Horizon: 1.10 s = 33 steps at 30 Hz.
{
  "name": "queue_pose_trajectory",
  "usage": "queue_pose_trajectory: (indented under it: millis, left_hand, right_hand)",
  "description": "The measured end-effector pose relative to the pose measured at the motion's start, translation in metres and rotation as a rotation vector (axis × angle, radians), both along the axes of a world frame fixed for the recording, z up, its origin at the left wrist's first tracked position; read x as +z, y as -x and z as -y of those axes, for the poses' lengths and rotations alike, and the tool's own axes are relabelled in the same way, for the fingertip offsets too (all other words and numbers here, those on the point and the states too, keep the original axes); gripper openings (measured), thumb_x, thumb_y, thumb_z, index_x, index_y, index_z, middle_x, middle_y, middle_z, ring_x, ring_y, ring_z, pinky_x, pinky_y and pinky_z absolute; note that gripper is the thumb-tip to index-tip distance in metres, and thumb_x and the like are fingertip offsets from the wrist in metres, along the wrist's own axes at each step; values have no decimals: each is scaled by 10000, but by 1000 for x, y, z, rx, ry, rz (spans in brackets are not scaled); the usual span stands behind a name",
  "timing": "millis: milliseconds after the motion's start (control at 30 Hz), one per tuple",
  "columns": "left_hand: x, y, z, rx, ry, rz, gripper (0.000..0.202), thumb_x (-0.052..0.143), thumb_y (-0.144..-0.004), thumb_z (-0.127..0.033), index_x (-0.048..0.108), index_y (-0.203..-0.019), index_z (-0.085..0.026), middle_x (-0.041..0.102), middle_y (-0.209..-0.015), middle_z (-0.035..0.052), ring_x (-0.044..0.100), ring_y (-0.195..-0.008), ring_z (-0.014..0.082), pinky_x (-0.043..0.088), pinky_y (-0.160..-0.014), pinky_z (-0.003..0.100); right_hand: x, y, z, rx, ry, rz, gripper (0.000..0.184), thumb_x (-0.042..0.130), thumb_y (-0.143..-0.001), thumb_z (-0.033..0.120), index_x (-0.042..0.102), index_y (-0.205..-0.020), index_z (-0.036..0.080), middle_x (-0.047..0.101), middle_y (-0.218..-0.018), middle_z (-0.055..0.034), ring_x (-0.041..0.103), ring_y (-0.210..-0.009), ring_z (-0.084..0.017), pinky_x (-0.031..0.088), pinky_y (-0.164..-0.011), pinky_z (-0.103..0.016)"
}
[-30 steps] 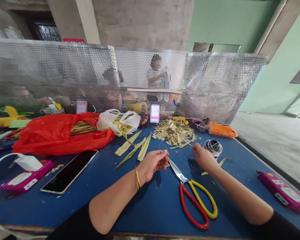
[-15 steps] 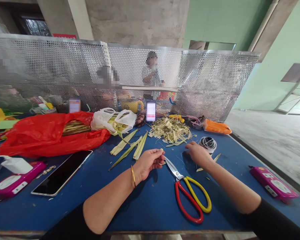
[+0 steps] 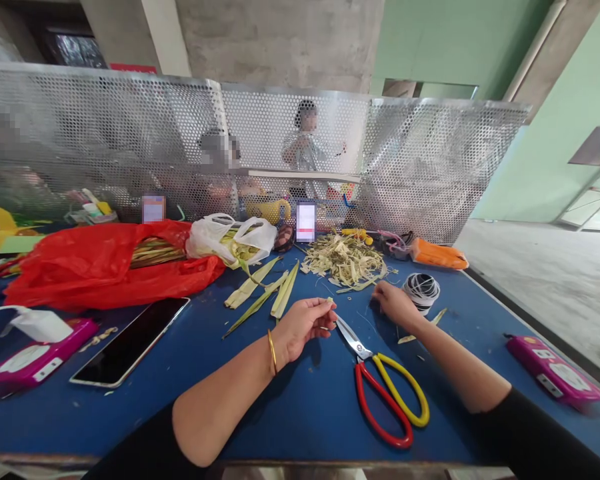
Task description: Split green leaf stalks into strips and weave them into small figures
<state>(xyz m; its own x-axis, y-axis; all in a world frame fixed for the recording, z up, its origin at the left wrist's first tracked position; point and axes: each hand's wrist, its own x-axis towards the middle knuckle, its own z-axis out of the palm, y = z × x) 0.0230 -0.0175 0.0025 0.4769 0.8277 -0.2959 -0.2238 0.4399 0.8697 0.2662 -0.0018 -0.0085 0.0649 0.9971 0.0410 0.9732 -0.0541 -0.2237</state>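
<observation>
My left hand [image 3: 304, 327], with a gold bangle at the wrist, pinches a small pale green piece of leaf [image 3: 330, 301] between thumb and fingertips. The scissors [image 3: 361, 353], with one red and one yellow handle, lie just below those fingertips, blades slightly apart. My right hand [image 3: 396, 305] is low over the table, fingers drawn together and pointing down; what they hold, if anything, is hidden. Thin thread [image 3: 367, 319] curls on the table by its fingertips. Right beside that hand stands a spool of grey-white cord [image 3: 422, 291]. Several leaf strips [image 3: 285, 292] lie beyond my left hand.
Leaf shavings [image 3: 345, 260] are heaped at the back. A red bag [image 3: 80, 267], a white bag [image 3: 260, 237] and a phone [image 3: 130, 343] lie left. Purple power strips [image 3: 555, 368] sit at both sides. A perforated metal screen [image 3: 430, 167] closes off the back; people are behind it.
The view has shifted slightly, so everything sits a little further right. Both hands keep nearly the same pose. Behind the screen, the standing person has moved an arm.
</observation>
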Motion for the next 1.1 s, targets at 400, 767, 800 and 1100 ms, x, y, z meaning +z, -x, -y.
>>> queue_pose_trajectory:
  millis: [400, 767, 800, 1100]
  left_hand:
    - [-2, -2, 4, -26, -14, -26, 186, 672, -811, -308, 630, -788, -128, 625, -702, 20, 569, -557, 80, 456, -515, 198]
    - [-2, -3, 5, -45, 7, -16, 148, 667, -808, -272, 621, -848, -138, 669, -941, 62, 580, -604, 75, 401, -477, 181]
    - [-2, -3, 5, -65, 26, 2, 152, 671, -804, -275, 616, -845, -139, 668, -920, 56, 570, -585, 70, 379, -462, 177]
    - [0, 2, 2, -250, 247, 168, 115, 661, -817, -222, 628, -784, -117, 615, -724, 12, 490, -514, 41, 342, -453, 159]
  right_hand:
    - [27, 17, 26, 77, -159, 254, 141, 413, -910, 121, 541, -936, 175, 666, -774, -72, 616, -694, -192, 274, -564, -261]
    - [32, 50, 56, 562, -527, 179, 184, 384, -966, 161, 518, -841, 172, 595, -703, -26, 522, -658, -156, 331, -628, -264]
    - [33, 55, 61, 623, -549, 161, 192, 377, -968, 154, 514, -835, 174, 587, -700, -22, 506, -645, -153, 329, -621, -265]
    - [31, 88, 96, 909, -509, 260, 222, 367, -982, 137, 518, -821, 168, 592, -774, -37, 512, -711, -165, 365, -675, -298]
